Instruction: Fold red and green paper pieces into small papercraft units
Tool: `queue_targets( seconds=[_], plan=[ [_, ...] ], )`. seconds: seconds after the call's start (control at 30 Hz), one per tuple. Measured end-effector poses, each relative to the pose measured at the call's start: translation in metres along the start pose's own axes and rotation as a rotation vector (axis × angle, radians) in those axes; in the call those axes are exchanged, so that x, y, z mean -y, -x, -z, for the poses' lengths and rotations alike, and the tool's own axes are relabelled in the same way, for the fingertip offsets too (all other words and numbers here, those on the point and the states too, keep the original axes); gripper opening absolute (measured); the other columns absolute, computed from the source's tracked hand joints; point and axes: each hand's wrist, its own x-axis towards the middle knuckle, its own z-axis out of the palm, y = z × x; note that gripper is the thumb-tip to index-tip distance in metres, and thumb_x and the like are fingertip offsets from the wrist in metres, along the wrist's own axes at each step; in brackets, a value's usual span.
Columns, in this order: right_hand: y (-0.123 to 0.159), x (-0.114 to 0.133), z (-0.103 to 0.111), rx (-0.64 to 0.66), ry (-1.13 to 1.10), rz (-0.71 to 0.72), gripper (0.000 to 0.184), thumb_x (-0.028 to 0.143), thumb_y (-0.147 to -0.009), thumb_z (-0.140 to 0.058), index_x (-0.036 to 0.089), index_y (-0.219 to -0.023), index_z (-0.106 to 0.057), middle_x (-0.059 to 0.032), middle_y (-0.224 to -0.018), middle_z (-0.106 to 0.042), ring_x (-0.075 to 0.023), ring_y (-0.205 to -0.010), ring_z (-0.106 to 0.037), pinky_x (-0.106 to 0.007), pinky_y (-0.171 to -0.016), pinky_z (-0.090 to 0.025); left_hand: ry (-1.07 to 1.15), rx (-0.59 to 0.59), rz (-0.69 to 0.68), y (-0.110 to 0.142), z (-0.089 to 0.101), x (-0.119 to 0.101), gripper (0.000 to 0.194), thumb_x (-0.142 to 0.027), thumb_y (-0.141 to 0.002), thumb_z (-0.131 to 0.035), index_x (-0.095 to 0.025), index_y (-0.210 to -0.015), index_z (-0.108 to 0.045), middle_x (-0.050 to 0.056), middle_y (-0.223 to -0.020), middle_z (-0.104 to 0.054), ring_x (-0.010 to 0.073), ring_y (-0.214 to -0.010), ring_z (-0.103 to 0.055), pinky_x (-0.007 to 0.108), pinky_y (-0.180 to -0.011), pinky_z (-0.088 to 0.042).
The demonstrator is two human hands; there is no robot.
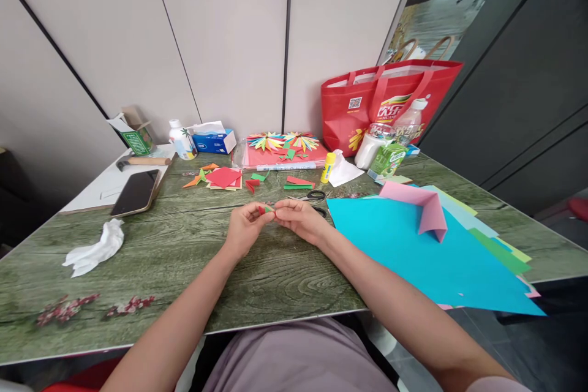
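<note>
My left hand [243, 229] and my right hand [301, 219] meet over the middle of the table. Pinched between their fingertips is a small folded piece of red and green paper [265, 210], mostly covered by the fingers. Just beyond my right hand lie black-handled scissors [316, 195], partly hidden by it. Red and green paper strips [299, 182] rest behind the scissors. A small folded red paper piece [252, 185] is beyond my left hand, near a stack of red paper squares [225, 177] and orange and green folded pieces [201, 176].
Large blue paper [390, 245] covers the right side, with a folded pink sheet [420, 199] on top. A glue stick [327, 168], paper stars [266, 141] and a red bag [349, 110] stand behind. At left are a phone [135, 192], a hammer [144, 161] and crumpled tissue [96, 248].
</note>
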Motion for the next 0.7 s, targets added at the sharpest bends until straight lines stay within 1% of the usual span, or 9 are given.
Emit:
queue_targets(
  seconds=[0.13,0.2,0.3,0.4,0.5,0.57,0.63,0.7],
  plan=[
    [0.0006,-0.0022,-0.0044,-0.054,0.188,0.145,0.021,0.029,-0.057,-0.074,0.018,-0.073,-0.065,0.0015,-0.067,-0.067,-0.0117,-0.062,-0.06,-0.026,-0.067,-0.047,0.081,-0.045,0.072,-0.0014,-0.0002,-0.0007,0.019,-0.029,-0.058,-0.073,-0.015,-0.059,-0.06,0.0,-0.058,-0.061,0.0129,-0.057,-0.055,0.025,-0.06,-0.045],
    [0.0007,-0.0024,-0.0053,-0.083,0.278,0.201,0.02,0.032,-0.059,-0.072,0.017,-0.069,-0.064,0.0017,-0.065,-0.066,-0.0114,-0.059,-0.058,-0.025,-0.062,-0.046,0.121,-0.03,0.106,-0.0019,-0.0011,-0.0027,0.021,-0.031,-0.057,-0.073,-0.014,-0.061,-0.062,0.0,-0.06,-0.062,0.0132,-0.057,-0.056,0.027,-0.06,-0.046],
    [0.0003,-0.0027,-0.0054,-0.121,0.38,0.233,0.021,0.035,-0.062,-0.069,0.017,-0.067,-0.062,0.0025,-0.062,-0.063,-0.0093,-0.052,-0.053,-0.022,-0.053,-0.043,0.164,0.004,0.137,-0.0021,-0.0026,-0.0049,0.023,-0.034,-0.059,-0.072,-0.014,-0.066,-0.063,0.0,-0.064,-0.062,0.0135,-0.059,-0.057,0.028,-0.061,-0.047],
    [0.0013,-0.0032,-0.007,-0.088,0.489,0.258,0.02,0.036,-0.067,-0.065,0.017,-0.069,-0.061,0.0021,-0.063,-0.06,-0.009,-0.052,-0.051,-0.022,-0.051,-0.043,0.151,-0.025,0.127,-0.0023,-0.0024,-0.004,0.021,-0.033,-0.06,-0.072,-0.013,-0.062,-0.062,-0.001,-0.06,-0.06,0.0112,-0.055,-0.055,0.025,-0.059,-0.046],
    [0.0033,-0.0044,-0.01,-0.054,0.61,0.339,0.016,0.034,-0.072,-0.061,0.018,-0.07,-0.06,0.001,-0.066,-0.059,-0.0099,-0.056,-0.051,-0.022,-0.053,-0.044,0.206,-0.021,0.161,-0.0027,0.0001,-0.0012,0.021,-0.03,-0.059,-0.073,-0.012,-0.056,-0.061,-0.001,-0.053,-0.057,0.0093,-0.052,-0.052,0.022,-0.056,-0.044],
    [0.0036,-0.0054,-0.0106,-0.053,0.624,0.36,0.016,0.033,-0.072,-0.06,0.018,-0.07,-0.059,0.0005,-0.067,-0.058,-0.0107,-0.059,-0.052,-0.022,-0.053,-0.045,0.277,0.01,0.222,-0.0032,0.0022,0.0,0.021,-0.029,-0.057,-0.074,-0.012,-0.057,-0.062,-0.001,-0.054,-0.057,0.0098,-0.053,-0.053,0.023,-0.055,-0.045],
    [0.0026,-0.0064,-0.0092,-0.047,0.559,0.324,0.018,0.035,-0.072,-0.06,0.017,-0.072,-0.058,0.0006,-0.066,-0.057,-0.011,-0.059,-0.053,-0.021,-0.051,-0.045,0.33,0.041,0.262,-0.0038,0.0037,-0.0003,0.021,-0.029,-0.056,-0.075,-0.011,-0.06,-0.063,0.0,-0.058,-0.059,0.011,-0.055,-0.055,0.026,-0.058,-0.048],
    [0.001,-0.007,-0.0063,-0.043,0.472,0.286,0.02,0.037,-0.071,-0.06,0.017,-0.075,-0.058,0.0011,-0.065,-0.057,-0.0107,-0.058,-0.053,-0.02,-0.048,-0.045,0.365,0.072,0.271,-0.0042,0.0041,-0.002,0.021,-0.029,-0.058,-0.074,-0.011,-0.063,-0.065,0.002,-0.063,-0.062,0.0123,-0.06,-0.057,0.03,-0.064,-0.051]
  ],
)
